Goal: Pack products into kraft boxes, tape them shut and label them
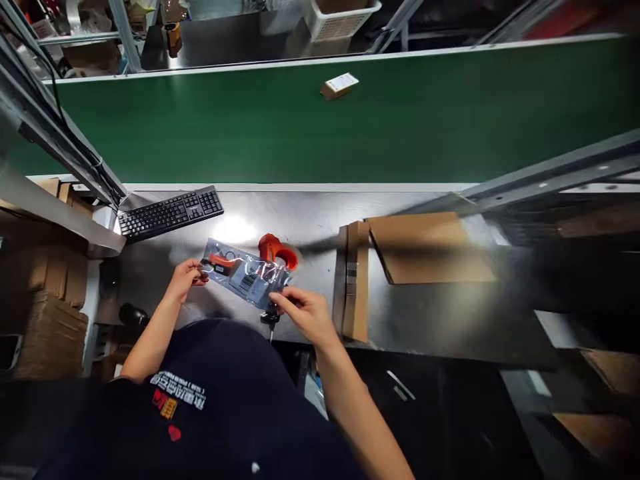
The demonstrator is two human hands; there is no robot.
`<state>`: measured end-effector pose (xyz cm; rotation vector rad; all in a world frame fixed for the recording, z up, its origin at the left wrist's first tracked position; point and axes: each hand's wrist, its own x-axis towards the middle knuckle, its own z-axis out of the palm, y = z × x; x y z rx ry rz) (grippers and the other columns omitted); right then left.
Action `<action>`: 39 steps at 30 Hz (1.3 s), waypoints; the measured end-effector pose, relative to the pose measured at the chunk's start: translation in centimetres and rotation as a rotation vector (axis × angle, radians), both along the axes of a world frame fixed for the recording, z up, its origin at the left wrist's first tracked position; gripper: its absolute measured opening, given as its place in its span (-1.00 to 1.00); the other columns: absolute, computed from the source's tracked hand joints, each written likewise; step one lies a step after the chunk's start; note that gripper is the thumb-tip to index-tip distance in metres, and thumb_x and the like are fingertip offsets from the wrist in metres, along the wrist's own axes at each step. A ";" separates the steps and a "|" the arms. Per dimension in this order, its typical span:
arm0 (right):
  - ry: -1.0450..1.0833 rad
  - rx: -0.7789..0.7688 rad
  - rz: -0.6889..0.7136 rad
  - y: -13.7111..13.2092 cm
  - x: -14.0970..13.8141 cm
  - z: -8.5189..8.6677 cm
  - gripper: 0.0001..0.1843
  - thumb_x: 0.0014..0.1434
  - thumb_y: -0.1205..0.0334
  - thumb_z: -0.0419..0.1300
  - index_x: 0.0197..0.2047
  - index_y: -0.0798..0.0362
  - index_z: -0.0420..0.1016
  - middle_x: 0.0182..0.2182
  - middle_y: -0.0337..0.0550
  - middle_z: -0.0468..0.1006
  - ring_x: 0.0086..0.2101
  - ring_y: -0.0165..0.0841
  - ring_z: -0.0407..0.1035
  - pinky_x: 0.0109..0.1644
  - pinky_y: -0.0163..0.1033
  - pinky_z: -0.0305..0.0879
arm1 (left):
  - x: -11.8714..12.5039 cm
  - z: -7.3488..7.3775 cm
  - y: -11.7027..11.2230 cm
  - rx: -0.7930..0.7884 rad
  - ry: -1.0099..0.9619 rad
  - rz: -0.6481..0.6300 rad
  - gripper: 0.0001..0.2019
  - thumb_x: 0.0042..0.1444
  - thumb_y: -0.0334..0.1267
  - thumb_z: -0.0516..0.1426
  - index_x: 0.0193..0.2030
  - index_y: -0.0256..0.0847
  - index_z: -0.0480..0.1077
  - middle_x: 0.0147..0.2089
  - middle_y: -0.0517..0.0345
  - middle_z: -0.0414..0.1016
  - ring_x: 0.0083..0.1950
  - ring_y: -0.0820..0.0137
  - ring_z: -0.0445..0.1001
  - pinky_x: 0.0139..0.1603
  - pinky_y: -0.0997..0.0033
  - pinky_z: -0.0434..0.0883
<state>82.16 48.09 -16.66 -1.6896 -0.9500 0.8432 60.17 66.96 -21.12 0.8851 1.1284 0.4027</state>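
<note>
Between my hands a clear plastic bag (245, 275) is stretched out above the metal table. Inside it lie a small orange-and-black item, whose kind I cannot make out, and a label with a barcode. My left hand (186, 279) pinches the bag's left end. At the lower right corner, my right hand (306, 312) grips it between thumb and fingers. Just behind the bag stands an orange-red tape dispenser (271, 246), partly covered by it. A black corded device (271, 316) shows below the bag near my right fingers.
A black keyboard (171, 212) lies at the table's back left. Flat cardboard pieces (435, 247) and a folded carton (357, 283) rest to the right. Beyond the metal table (300, 213) runs a green conveyor belt (225, 127) carrying a small box (339, 87). Metal frame posts flank both sides.
</note>
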 end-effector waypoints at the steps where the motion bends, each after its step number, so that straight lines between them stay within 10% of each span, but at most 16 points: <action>1: 0.127 -0.053 -0.015 0.6 -0.2 -0.5 -0.46 0.14 -0.24 0.38 -0.58 0.02 0.45 -0.69 -0.27 0.44 -0.64 -0.41 0.32 -0.57 -0.29 0.23 | -0.4 -1.0 0.0 0.031 0.047 -0.033 -0.81 -0.25 -0.29 0.26 -0.42 -0.24 0.44 -0.51 0.18 0.51 -0.44 0.40 0.49 -0.36 0.43 0.42; 7: 0.456 -0.127 -0.071 4.3 -1.5 -3.6 -0.31 -0.17 -0.40 0.48 -0.58 0.03 0.30 -0.68 -0.37 0.35 -0.62 -0.50 0.20 -0.50 -0.33 0.14 | -1.4 -2.7 -1.3 0.374 0.044 0.016 -0.58 -0.13 -0.31 0.38 -0.06 -0.17 0.53 -0.02 0.02 0.60 0.00 0.25 0.55 0.00 0.26 0.46; 11: 0.441 -0.173 0.049 5.6 -3.4 -4.0 -0.30 -0.14 -0.40 0.45 -0.58 0.01 0.24 -0.70 -0.39 0.28 -0.62 -0.52 0.08 -0.50 -0.33 -0.02 | 0.5 -0.5 -1.9 0.475 -0.170 -0.322 -0.32 -0.30 -0.25 0.53 0.07 -0.10 0.52 0.13 -0.02 0.57 0.12 0.18 0.53 0.08 0.22 0.47; 17: 0.170 -0.169 0.134 4.3 -5.8 -1.7 -0.45 0.05 -0.21 0.37 -0.58 0.02 0.26 -0.64 -0.37 0.19 -0.55 -0.48 0.01 -0.44 -0.30 -0.09 | 2.2 1.9 -2.9 0.348 -0.030 -0.567 -0.61 0.07 0.07 0.35 -0.36 -0.22 0.42 -0.46 0.20 0.45 -0.46 0.45 0.39 -0.42 0.43 0.33; 26: 0.482 -0.070 -0.025 1.5 -7.3 -3.5 -0.34 0.02 -0.36 0.31 -0.62 -0.02 0.13 -0.69 -0.38 0.15 -0.60 -0.49 -0.01 -0.49 -0.30 -0.04 | 0.8 2.0 -5.7 0.264 -0.148 -0.576 -0.48 0.12 0.27 0.21 -0.50 -0.16 0.28 -0.58 0.25 0.33 -0.52 0.45 0.30 -0.44 0.42 0.29; 32: -0.049 -0.038 -0.112 -0.6 -7.2 -4.8 -0.68 0.23 -0.01 0.25 -0.42 0.03 0.43 -0.51 -0.23 0.44 -0.48 -0.39 0.31 -0.35 -0.26 0.27 | 0.5 1.4 -7.3 0.682 0.251 -0.504 -0.65 0.13 -0.09 0.18 -0.58 -0.16 0.21 -0.59 0.30 0.17 -0.49 0.48 0.14 -0.37 0.39 0.11; 39: -0.512 -0.103 0.176 -1.3 -7.4 -6.0 -0.65 0.28 0.45 0.08 -0.05 0.00 0.64 0.18 0.09 0.50 -0.09 -0.20 0.52 0.04 -0.05 0.53 | 1.3 0.5 -7.8 0.617 0.280 -0.576 -0.73 0.21 -0.17 0.14 -0.49 -0.19 0.37 -0.51 0.25 0.38 -0.43 0.43 0.30 -0.32 0.41 0.20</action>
